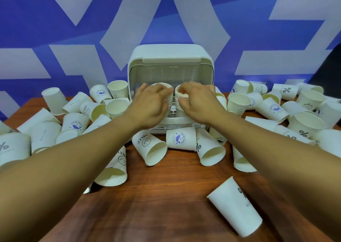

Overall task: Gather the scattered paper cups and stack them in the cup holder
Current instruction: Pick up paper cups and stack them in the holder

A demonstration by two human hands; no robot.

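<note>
Cups [75, 125] crowded the holder [170, 57].
Left hand [151, 103] gripped the left stack [161, 85], right hand [199, 101] curled round the right stack [177, 104], both at the holder's mouth; fallen cups blocked its near side; wood table [156, 205], blue-white wall [55, 29].

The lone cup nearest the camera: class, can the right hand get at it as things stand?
Probably yes: the cup lies alone on bare table, nothing covering it, though the right hand must first release the stack it grips.
</note>
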